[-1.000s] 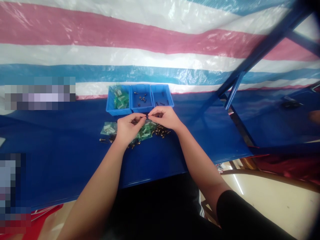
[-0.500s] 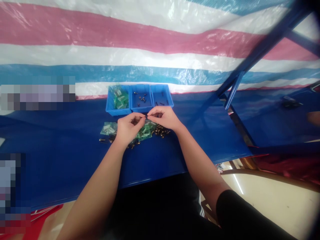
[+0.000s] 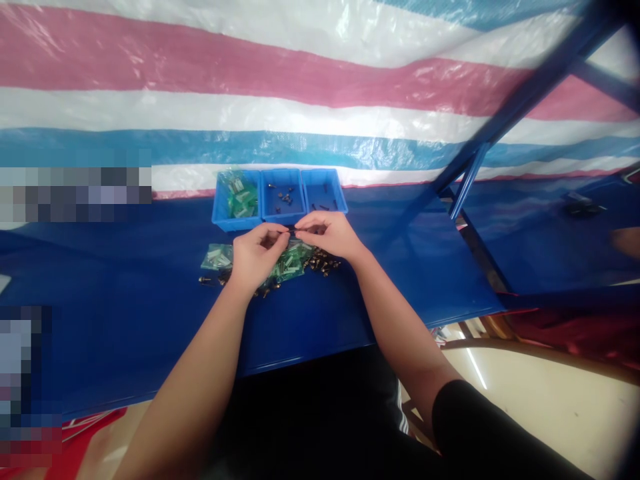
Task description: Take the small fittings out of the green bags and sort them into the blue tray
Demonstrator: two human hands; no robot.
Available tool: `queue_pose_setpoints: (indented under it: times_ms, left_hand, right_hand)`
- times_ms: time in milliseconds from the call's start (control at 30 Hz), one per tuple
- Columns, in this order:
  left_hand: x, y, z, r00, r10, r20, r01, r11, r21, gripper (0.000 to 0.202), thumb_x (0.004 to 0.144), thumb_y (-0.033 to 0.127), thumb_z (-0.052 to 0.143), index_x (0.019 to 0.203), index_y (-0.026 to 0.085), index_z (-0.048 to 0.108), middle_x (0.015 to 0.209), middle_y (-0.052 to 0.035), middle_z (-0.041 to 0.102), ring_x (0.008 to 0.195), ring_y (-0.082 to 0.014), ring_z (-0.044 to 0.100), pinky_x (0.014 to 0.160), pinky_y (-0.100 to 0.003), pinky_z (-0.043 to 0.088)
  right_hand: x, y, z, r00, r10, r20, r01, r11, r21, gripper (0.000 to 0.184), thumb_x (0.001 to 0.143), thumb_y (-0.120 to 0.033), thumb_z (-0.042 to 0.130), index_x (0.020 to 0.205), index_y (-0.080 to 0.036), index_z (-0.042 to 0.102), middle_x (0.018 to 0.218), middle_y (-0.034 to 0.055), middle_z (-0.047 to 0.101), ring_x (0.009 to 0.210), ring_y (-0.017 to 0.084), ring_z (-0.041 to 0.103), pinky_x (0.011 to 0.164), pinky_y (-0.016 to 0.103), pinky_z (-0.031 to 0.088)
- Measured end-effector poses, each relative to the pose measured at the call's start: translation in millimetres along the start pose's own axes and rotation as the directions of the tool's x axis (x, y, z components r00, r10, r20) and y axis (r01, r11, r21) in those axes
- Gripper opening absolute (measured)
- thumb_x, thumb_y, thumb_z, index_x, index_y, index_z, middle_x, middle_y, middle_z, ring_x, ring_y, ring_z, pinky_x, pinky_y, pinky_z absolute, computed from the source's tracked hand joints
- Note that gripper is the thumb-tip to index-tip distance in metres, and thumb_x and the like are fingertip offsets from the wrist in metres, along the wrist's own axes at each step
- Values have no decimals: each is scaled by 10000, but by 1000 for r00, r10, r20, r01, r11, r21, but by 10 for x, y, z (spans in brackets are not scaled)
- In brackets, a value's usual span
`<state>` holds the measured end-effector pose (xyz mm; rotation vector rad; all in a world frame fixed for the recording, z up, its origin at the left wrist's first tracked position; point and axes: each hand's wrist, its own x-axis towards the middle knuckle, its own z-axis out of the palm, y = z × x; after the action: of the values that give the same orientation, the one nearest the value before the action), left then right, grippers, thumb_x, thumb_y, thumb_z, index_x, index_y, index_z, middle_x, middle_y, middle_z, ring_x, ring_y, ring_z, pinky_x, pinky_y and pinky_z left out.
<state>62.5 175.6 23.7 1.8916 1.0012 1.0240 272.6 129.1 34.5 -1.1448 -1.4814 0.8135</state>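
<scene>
My left hand [image 3: 257,255] and my right hand [image 3: 327,235] meet fingertip to fingertip just above the blue table [image 3: 125,320]. Both are closed in a pinch on a small dark part [image 3: 293,230] held between them; it is too small to name. Under the hands lie green plastic bags [image 3: 290,261] and several loose small dark screws [image 3: 325,265]. Another green bag [image 3: 217,257] lies left of my left hand. Behind the hands stand three blue bins: the left bin [image 3: 237,200] holds green bags, the middle bin [image 3: 283,197] and the right bin [image 3: 325,193] hold a few dark screws.
A striped pink, white and blue tarp [image 3: 300,87] hangs behind the table. A blue metal frame [image 3: 500,127] slants up at the right, with a second blue surface [image 3: 550,233] beyond it. The table's front edge runs near my elbows.
Only slight finger movement at the pinch; my hands stay together over the bags.
</scene>
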Motion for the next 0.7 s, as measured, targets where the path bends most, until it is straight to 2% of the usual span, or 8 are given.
queue_pose_setpoints:
  times_ms: [200,467,700]
  left_hand:
    - [4,17,-8,1000,-27,3,27,999,-17,261,888,388,749,1065,201,792,785,-26,760,702,-173,719,697,-294,569]
    - [-5,5,3,999,-19,39,21,998,-67,261,926,434,720,1005,197,793,733,-21,744,659,-167,704,677,-290,569]
    - [-6,25,-10,999,-7,32,8,999,-36,251,916,420,729,991,190,795,737,-26,746,664,-163,694,668,-285,554]
  right_hand:
    - [-4,-24,-7,1000,13,1,-13,999,-31,211,829,-343,803,949,-170,792,934,57,810,741,132,704,684,271,570]
    - [1,-52,-13,1000,20,0,-19,998,-59,186,827,-317,796,933,-164,791,914,60,815,765,142,719,701,273,576]
    - [-9,-69,-10,1000,1,0,-1,999,-38,184,827,-296,800,944,-155,791,918,62,813,748,135,720,669,263,565]
